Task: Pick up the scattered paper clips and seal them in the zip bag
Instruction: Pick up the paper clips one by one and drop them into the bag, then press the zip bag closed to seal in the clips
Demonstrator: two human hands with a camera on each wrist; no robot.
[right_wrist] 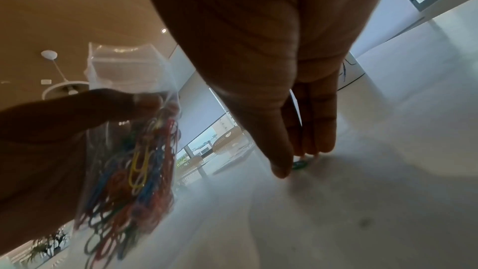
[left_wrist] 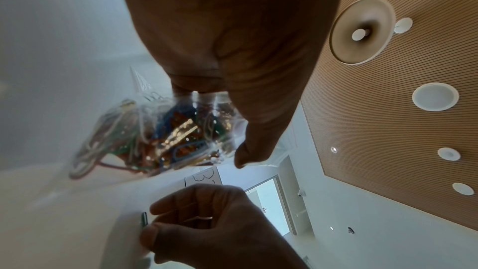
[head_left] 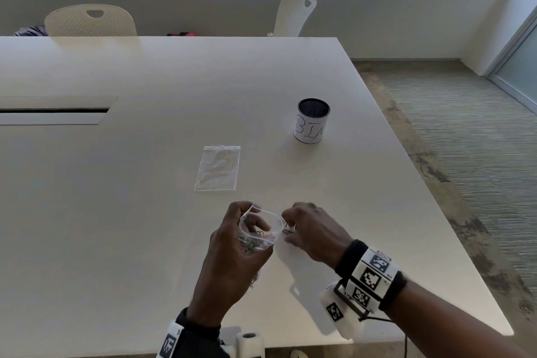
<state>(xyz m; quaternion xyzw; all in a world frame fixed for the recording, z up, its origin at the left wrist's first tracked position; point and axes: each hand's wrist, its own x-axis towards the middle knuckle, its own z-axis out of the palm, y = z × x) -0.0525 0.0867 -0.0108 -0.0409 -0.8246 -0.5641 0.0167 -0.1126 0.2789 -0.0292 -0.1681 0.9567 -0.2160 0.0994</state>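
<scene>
My left hand (head_left: pixel 247 219) grips a clear zip bag (head_left: pixel 263 227) just above the table, its mouth open and facing up. Several coloured paper clips (left_wrist: pixel 155 136) lie bunched in the bag's lower part, which also shows in the right wrist view (right_wrist: pixel 129 161). Right beside the bag's mouth, my right hand (head_left: pixel 290 225) reaches down to the table. Its thumb and fingers pinch a dark green paper clip (left_wrist: pixel 144 219), whose end shows at the fingertips (right_wrist: pixel 300 165). Whether the clip still touches the table cannot be told.
A second clear zip bag (head_left: pixel 218 168) lies flat farther back on the white table (head_left: pixel 116 183). A black mesh cup labelled BIN (head_left: pixel 312 122) stands to the back right. The table's right edge runs close to my right arm. Two chairs stand beyond the far edge.
</scene>
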